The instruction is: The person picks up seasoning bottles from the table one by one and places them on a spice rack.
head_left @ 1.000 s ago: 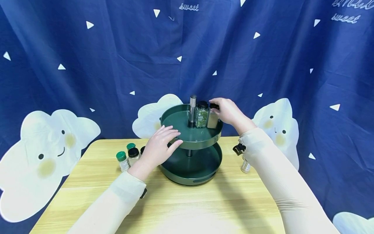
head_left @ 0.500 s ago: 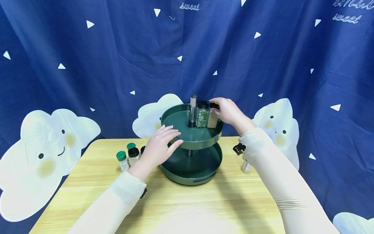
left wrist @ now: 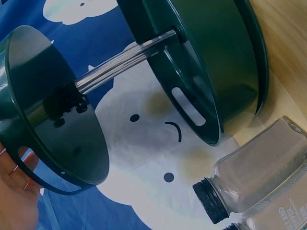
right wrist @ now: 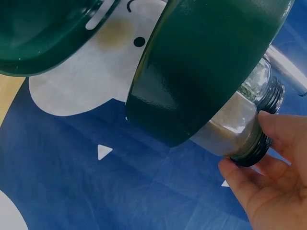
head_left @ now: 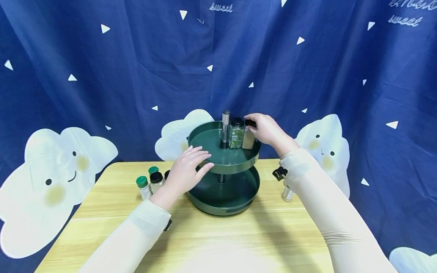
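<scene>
My right hand (head_left: 266, 129) pinches a spice jar of beige powder (head_left: 248, 139) near its black cap. The jar stands upright on the upper tier (head_left: 208, 138) of a dark green two-tier turntable, beside a jar of green herbs (head_left: 236, 134). In the right wrist view, thumb and fingers lie on either side of the powder jar's cap (right wrist: 252, 154). My left hand (head_left: 186, 170) is at the upper tier's left front rim, fingers fairly straight and thumb spread. The left wrist view shows its fingers (left wrist: 17, 177) by the slotted handle in that rim; exact contact is hard to tell.
Left of the turntable, green-capped shakers (head_left: 143, 187) and black-capped jars (head_left: 156, 181) stand on the wooden table (head_left: 112, 216), partly behind my left hand. A small clear jar (head_left: 287, 194) stands on the right, partly behind my sleeve. A blue curtain (head_left: 153, 68) hangs behind.
</scene>
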`<action>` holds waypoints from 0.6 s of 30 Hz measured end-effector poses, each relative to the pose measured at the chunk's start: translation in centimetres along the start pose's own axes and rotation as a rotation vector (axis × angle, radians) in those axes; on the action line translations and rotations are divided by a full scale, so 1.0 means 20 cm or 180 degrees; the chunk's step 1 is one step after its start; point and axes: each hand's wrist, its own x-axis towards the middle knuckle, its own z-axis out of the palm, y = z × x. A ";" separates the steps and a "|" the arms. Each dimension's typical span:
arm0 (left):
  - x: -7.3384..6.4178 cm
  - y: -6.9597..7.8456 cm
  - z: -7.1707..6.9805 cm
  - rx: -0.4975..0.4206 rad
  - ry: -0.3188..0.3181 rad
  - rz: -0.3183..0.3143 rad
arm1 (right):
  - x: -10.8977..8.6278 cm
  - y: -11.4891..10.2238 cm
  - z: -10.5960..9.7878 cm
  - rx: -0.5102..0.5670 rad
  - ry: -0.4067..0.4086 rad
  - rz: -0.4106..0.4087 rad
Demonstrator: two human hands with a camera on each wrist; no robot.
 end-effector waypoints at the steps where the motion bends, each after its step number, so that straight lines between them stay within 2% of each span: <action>1: 0.00 0.00 0.00 -0.0001 -0.0006 -0.0007 | 0.00 0.00 0.00 0.0004 -0.0004 0.0011; 12: 0.00 0.00 0.01 -0.0020 0.0054 0.0054 | -0.02 0.03 -0.03 0.0023 0.0051 0.0042; 18: 0.00 0.00 0.01 -0.0025 0.0044 0.0018 | -0.04 0.02 -0.04 0.0034 0.0076 0.0018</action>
